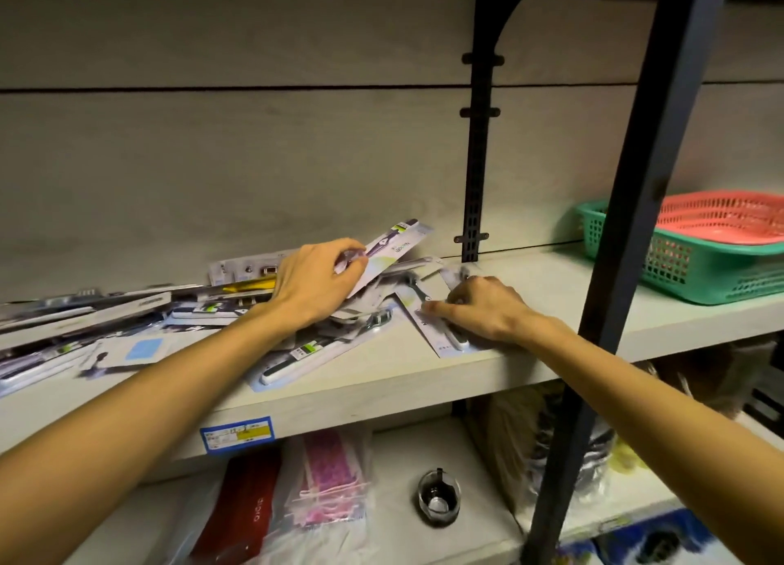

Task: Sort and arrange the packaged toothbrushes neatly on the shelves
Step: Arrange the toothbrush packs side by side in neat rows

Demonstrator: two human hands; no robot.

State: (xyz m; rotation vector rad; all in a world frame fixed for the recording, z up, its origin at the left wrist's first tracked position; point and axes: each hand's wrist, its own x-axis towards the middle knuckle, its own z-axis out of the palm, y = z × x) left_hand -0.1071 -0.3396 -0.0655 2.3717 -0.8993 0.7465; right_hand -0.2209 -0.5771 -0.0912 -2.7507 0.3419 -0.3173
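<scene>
Left hand (316,282) pinches a glossy flat toothbrush pack (392,252), tilted toward 1 o'clock. Right hand (483,310) grips another pack (445,339) at the pale shelf (382,377) edge. Loose pile (106,322) at 9 o'clock; mesh baskets (695,263) at 3, behind a black post (628,242).

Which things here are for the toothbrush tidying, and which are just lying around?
For the job: the left hand gripping a toothbrush pack; the right hand on another pack; the toothbrush pile; the shelf.
Just lying about: green basket, pink basket, small glass jar, red pouch.
</scene>
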